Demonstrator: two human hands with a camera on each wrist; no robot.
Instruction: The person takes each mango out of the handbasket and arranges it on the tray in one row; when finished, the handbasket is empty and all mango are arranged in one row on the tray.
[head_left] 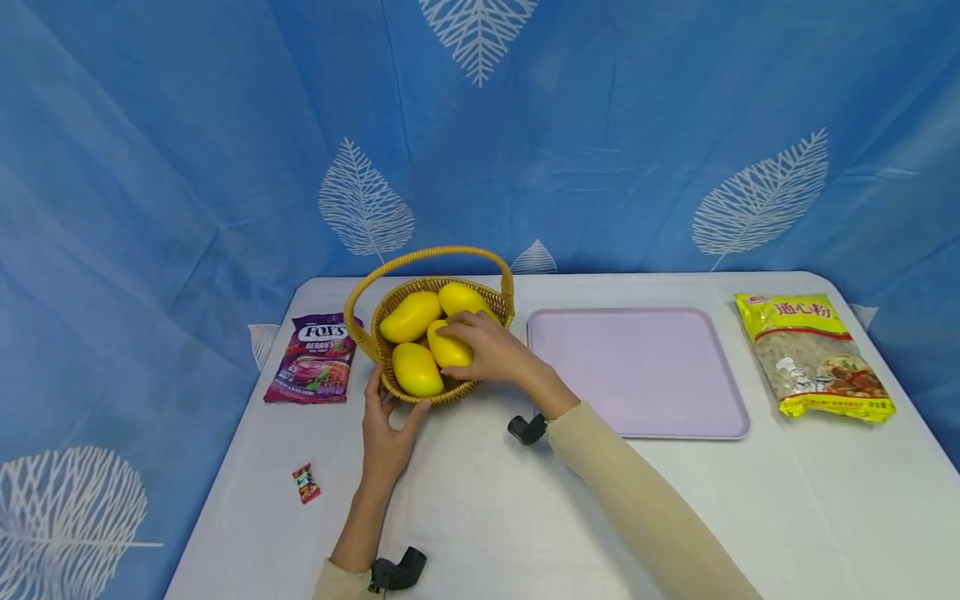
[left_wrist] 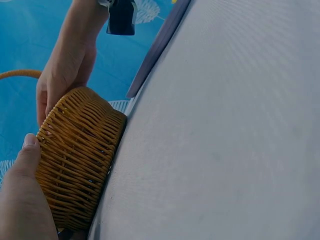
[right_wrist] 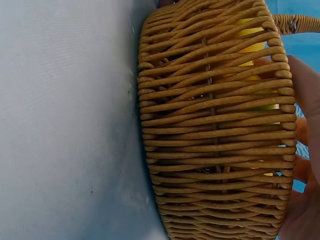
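Note:
A wicker basket (head_left: pixel 459 392) with an arched handle stands on the table and contains several yellow mangoes (head_left: pixel 411 317). At its near left side, my left hand (head_left: pixel 386 442) holds the basket, fingers along the left wall and thumb at the front. The left wrist view shows that thumb (left_wrist: pixel 29 152) against the basket's rim. Reaching in from the right, my right hand (head_left: pixel 491 346) grips one mango (head_left: pixel 448 343) among the others inside the basket. Woven cane hides most of the right fingers in the right wrist view.
Left of the basket lies a purple candy bag (head_left: pixel 313 362), with a small red wrapped candy (head_left: pixel 306 483) nearer the front. A lilac tray (head_left: pixel 637 375) is right of the basket. Farther right lies a yellow pasta bag (head_left: pixel 813 354). Blue curtain (head_left: pixel 585 192) hangs behind the table.

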